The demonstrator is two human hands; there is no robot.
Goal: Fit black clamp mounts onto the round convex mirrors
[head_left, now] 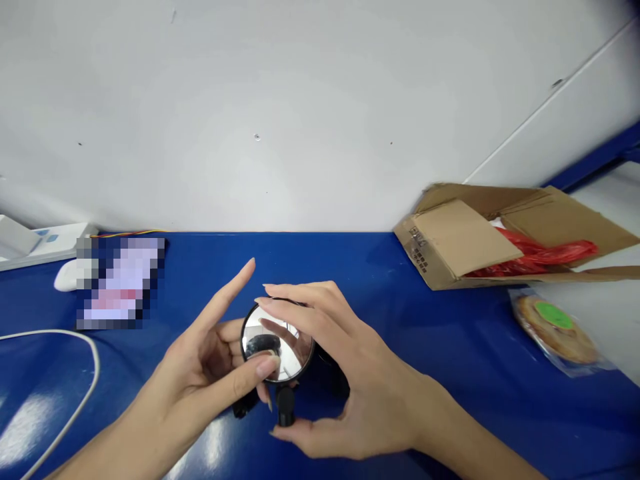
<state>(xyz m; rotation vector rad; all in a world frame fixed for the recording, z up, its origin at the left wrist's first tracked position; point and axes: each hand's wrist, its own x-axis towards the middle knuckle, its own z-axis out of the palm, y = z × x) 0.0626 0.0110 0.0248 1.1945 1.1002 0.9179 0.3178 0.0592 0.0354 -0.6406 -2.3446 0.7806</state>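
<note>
A small round mirror (285, 343) with a black rim and a short black stem is held between both hands over the blue table. My left hand (215, 360) grips its left side, thumb on the glass, some fingers behind it, the index finger stretched upward. My right hand (360, 360) closes round it from the right, fingertips on the upper rim and thumb at the foot of the stem. Black parts (244, 403) show beneath and behind the mirror, partly hidden by the hands, and I cannot make out what they are.
An open cardboard box (440, 247) with a red plastic bag (545, 252) stands at the right. In front of it lies a wrapped round item (557, 330) with a green label. At the left are a blurred phone-like screen (123, 280), a white mouse (70, 275) and a white cable (95, 367). A pale wall (280, 120) rises behind.
</note>
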